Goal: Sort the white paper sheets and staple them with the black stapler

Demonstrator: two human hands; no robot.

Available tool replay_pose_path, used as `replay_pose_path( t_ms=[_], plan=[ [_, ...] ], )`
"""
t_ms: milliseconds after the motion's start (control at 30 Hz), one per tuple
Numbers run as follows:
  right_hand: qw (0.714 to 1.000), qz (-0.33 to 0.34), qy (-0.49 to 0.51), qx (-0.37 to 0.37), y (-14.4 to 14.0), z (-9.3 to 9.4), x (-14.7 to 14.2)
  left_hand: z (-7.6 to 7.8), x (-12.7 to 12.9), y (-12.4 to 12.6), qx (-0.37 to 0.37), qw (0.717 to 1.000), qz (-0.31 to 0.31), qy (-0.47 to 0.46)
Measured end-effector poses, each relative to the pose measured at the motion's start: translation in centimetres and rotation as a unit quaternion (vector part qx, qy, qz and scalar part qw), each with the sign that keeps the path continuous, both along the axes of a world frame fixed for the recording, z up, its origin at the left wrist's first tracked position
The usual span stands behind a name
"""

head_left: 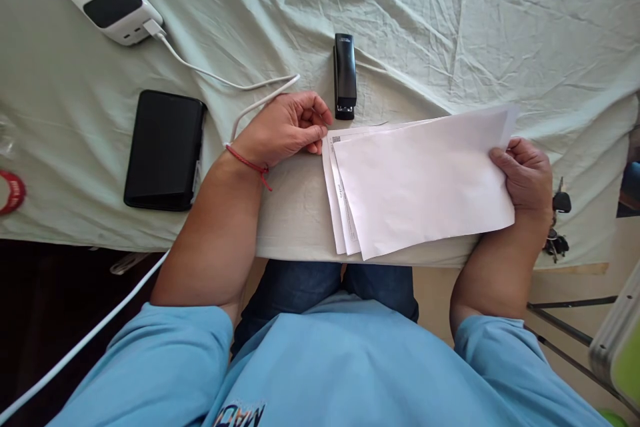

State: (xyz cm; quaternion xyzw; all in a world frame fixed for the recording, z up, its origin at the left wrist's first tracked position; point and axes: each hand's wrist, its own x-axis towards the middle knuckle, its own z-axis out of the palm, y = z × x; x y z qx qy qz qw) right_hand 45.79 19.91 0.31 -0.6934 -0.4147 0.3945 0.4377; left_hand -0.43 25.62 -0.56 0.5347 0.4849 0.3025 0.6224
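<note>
Several sheets of white paper (pixel 425 180) lie fanned near the table's front edge, the top one blank and those beneath showing printed text along their left side. My right hand (pixel 525 173) pinches the papers at their right edge, thumb on top and fingers underneath. At the upper left corner of the stack is my left hand (pixel 295 123), its fingers curled in and thumb against them; whether it grips the corner is hard to see. Just beyond that corner a black stapler (pixel 345 77) rests on the tablecloth, touched by neither hand.
A black tablet-like device (pixel 164 150) lies at the left. A white power bank (pixel 120 10) with a white cable (pixel 200 70) is at the upper left; the cable runs past my left wrist. Keys (pixel 561 201) lie beside my right wrist. A red ring-shaped item (pixel 13 192) sits far left.
</note>
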Motion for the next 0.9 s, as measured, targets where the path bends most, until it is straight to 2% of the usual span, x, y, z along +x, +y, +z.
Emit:
replay_pose_path(
  t_ms=[200,367,567,900],
  plan=[
    [1.000,0.004,0.001,0.007,-0.3,0.1,-0.1,-0.5,0.0,0.1,0.007,1.000,-0.002,-0.014],
    [1.000,-0.013,-0.014,0.000,-0.6,0.6,0.0,-0.2,0.0,0.1,-0.005,1.000,0.002,-0.012],
    [0.999,-0.017,-0.005,-0.044,-0.6,1.2,-0.9,0.0,-0.1,0.1,-0.006,1.000,-0.007,0.011],
    [0.998,-0.035,0.020,-0.047,-0.6,1.3,-1.4,0.4,0.1,-0.1,0.001,1.000,-0.005,0.025]
  ],
)
